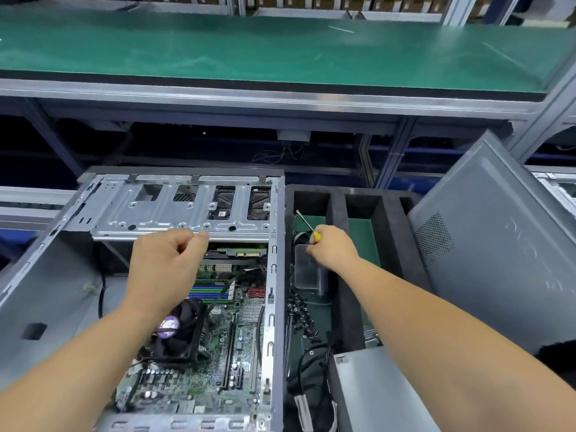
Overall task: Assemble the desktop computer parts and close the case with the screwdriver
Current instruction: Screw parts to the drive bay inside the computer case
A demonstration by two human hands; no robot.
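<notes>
head view: left hand (165,260) pinched closed at drive cage (184,210) edge in open case (274,275), contents unclear. right hand (333,247) gripped screwdriver (307,226) over foam tray (339,213). likely fastening cage; next, bring tip to screw hole.

Grey metal, green mat

Silver-grey case (187,210); green motherboard (218,353); yellow-handled screwdriver (315,236); black foam tray (338,213); perhaps purple fan label (169,323); perforated grey side panel (498,260).

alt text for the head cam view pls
A person's right hand grips a yellow-handled screwdriver over a black foam tray, while the left hand, fingers curled, hovers over the open computer case.
</notes>
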